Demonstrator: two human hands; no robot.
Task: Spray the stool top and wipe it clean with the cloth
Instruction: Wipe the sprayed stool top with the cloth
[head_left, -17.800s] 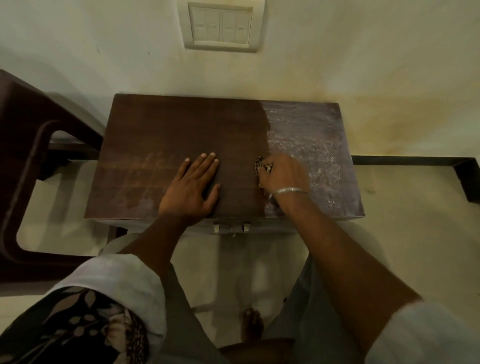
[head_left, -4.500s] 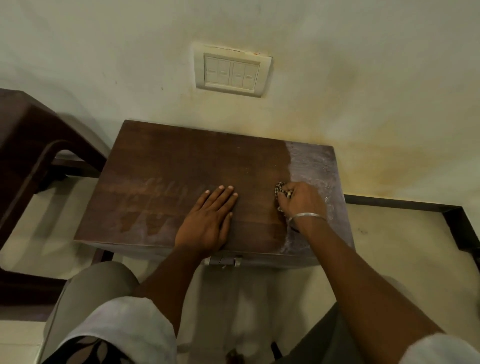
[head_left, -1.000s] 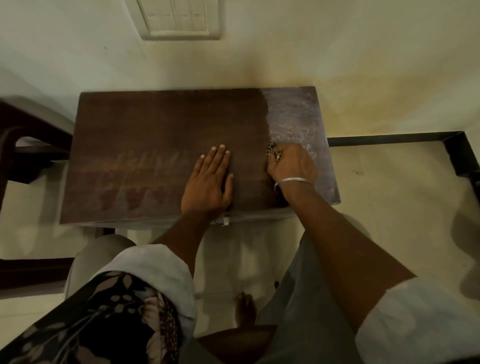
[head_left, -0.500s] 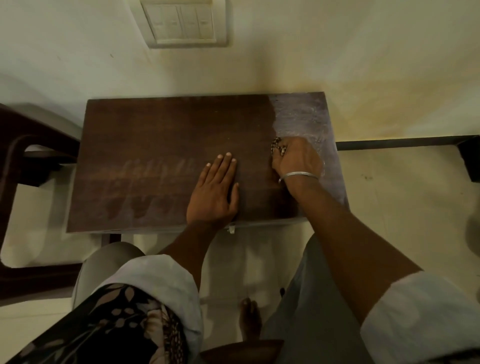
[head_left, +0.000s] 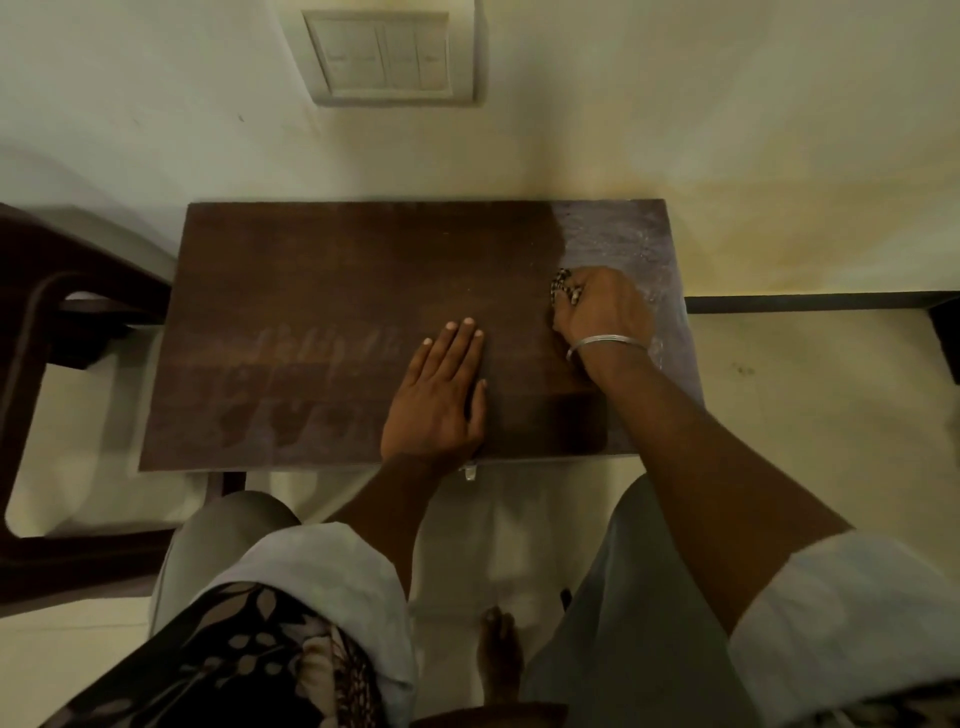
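The dark wooden stool top (head_left: 332, 270) fills the middle of the head view, against a wall. Most of it looks dark and wiped; a pale, dusty strip (head_left: 618, 234) runs along its right end. My right hand (head_left: 602, 312), wearing a metal bangle, is closed on a small patterned cloth (head_left: 563, 287) and presses it on the top at the edge of that strip. Only a corner of the cloth shows past my fingers. My left hand (head_left: 436, 395) lies flat, fingers together, near the front edge. No spray bottle is in view.
A switch plate (head_left: 387, 54) is on the wall above the stool. A dark chair frame (head_left: 47, 332) stands close on the left. A black skirting line (head_left: 810, 302) runs along the floor at right. My knees and a bare foot (head_left: 498, 654) are below the stool.
Over the last second my right hand has slid the cloth a little away from me, toward the wall, along the dusty strip. My left hand has stayed flat in place.
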